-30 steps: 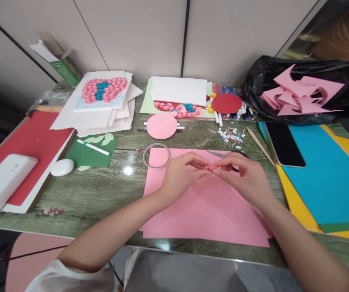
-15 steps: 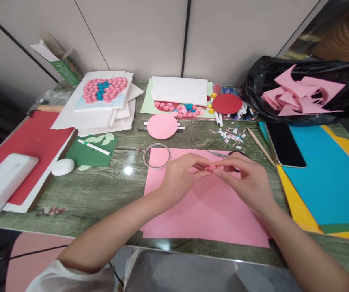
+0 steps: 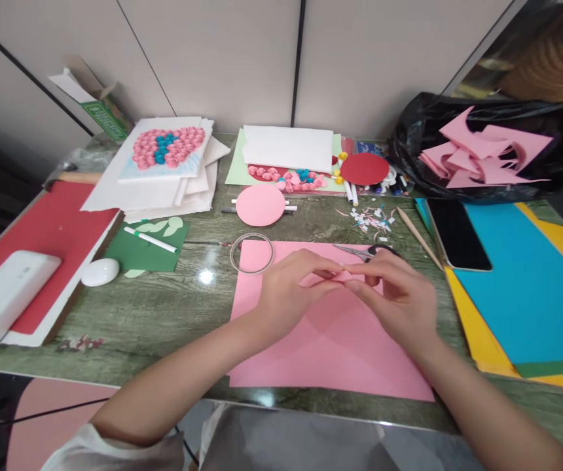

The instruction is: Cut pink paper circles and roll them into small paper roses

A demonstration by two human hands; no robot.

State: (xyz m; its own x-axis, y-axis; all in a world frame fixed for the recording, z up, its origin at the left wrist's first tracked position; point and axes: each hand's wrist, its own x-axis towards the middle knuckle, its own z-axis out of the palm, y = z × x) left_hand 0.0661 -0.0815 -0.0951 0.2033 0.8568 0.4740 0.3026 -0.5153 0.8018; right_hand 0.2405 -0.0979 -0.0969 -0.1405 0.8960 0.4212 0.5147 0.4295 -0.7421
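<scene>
Above the pink paper sheet (image 3: 321,353), my left hand (image 3: 294,288) and my right hand (image 3: 399,294) meet fingertip to fingertip. Both pinch a small pink paper piece (image 3: 341,276), mostly covered by the fingers. Scissors (image 3: 355,252) lie at the sheet's back edge, partly behind my right hand. A roll of clear tape (image 3: 252,254) rests over the sheet's back left corner. Beyond it, a pink paper circle (image 3: 260,205) lies across some pens.
At the right are a phone (image 3: 459,234), blue paper (image 3: 531,294), a wooden stick (image 3: 419,237) and a black bag (image 3: 409,144) with pink scraps. Rose-covered card (image 3: 163,147) sits back left; green paper (image 3: 163,258) and a white mouse (image 3: 99,271) lie left.
My fingertips have shifted around the small pink piece, which now shows less between them. The scissors' handle is a little more exposed. The view has moved slightly.
</scene>
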